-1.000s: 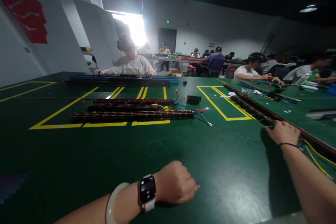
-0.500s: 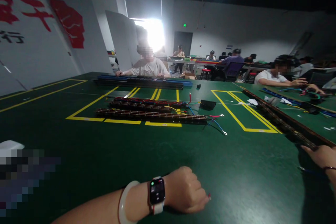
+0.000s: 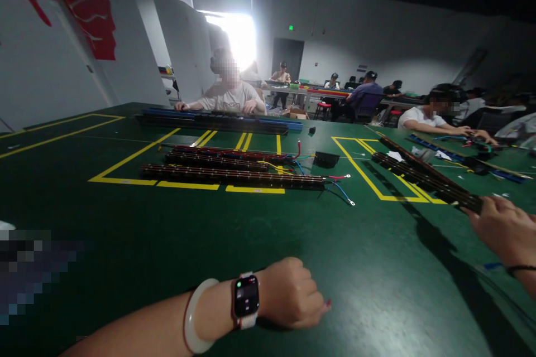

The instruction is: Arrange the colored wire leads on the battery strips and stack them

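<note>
My right hand [image 3: 500, 226], at the right, is closed around the near end of a long black track with copper-coloured strips [image 3: 422, 178]. The track is raised over the table, with a dark shadow below it. My left hand [image 3: 293, 295], with a watch and a pale bangle on its wrist, rests curled on the green table [image 3: 218, 234]. A small red tip shows at its fingers, and what lies inside is hidden. Beyond it lie similar tracks [image 3: 234, 174], with a red and a blue wire [image 3: 344, 195] ending in metal lugs.
Another long strip [image 3: 412, 157] lies just behind the held track. A black end piece [image 3: 326, 159] sits near the wires. Yellow tape [image 3: 381, 187] marks the table. Across it, a person [image 3: 230, 95] sits behind blue and black rails [image 3: 218, 120]; another person [image 3: 431, 117] works at the right.
My right hand has lifted the track off the table and moved it up and left, away from the strip beside it. My left hand stays curled on the table. The view has shifted slightly.
</note>
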Tool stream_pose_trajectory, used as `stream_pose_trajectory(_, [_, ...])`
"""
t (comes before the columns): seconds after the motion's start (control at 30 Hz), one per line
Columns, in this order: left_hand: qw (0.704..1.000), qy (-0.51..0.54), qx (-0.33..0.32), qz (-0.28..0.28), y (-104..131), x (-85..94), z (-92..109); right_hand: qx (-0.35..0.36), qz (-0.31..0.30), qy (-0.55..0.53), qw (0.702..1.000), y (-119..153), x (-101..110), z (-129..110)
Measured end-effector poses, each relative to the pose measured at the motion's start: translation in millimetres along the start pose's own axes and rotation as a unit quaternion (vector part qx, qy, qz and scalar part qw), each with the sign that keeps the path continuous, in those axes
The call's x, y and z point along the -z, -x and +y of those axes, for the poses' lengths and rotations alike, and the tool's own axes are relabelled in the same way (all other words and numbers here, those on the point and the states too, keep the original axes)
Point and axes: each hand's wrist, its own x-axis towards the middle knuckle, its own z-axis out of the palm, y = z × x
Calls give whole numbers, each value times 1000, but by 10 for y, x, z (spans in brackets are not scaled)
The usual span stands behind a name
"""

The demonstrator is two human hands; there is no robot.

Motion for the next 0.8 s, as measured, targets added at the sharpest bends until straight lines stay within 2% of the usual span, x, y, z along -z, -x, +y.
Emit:
stream_pose_trajectory(0.1, [1000, -1, -7, 8, 6, -8, -2, 72, 69, 14, 995, 52, 166, -199])
stream_pose_trajectory(0.2, [1000, -2, -9, 7, 5, -8, -5, 83, 148, -26, 985, 119, 403, -483])
stream_pose_trajectory(0.23, [1000, -5, -8, 7, 3, -7, -5, 84, 162, -43, 982, 147, 504, -598])
stream_pose_trajectory(0.27, [1000, -7, -8, 8, 1, -6, -4, 98, 148, -62, 982, 177, 613, -723])
stream_pose_trajectory(0.3, [1000, -10, -8, 11, -1, -6, -2, 92, 167, -90, 978, 210, 725, -857])
stream_pose_trajectory(0.43, [1000, -15, -17, 20, -2, -11, 11, 155, 139, -212, 955, 357, 1122, -1465])
stream_pose_trajectory(0.53, [999, -15, -22, 22, 3, -13, 24, 226, 59, -291, 928, 474, 1329, -1979])
stream_pose_trajectory(0.67, [999, -9, -20, 23, 21, -43, 44, 324, -12, -354, 877, 609, 1510, -2670])
stream_pose_trajectory(0.8, [999, 5, -16, 40, 54, -108, 50, 393, -92, -370, 837, 700, 1588, -3250])
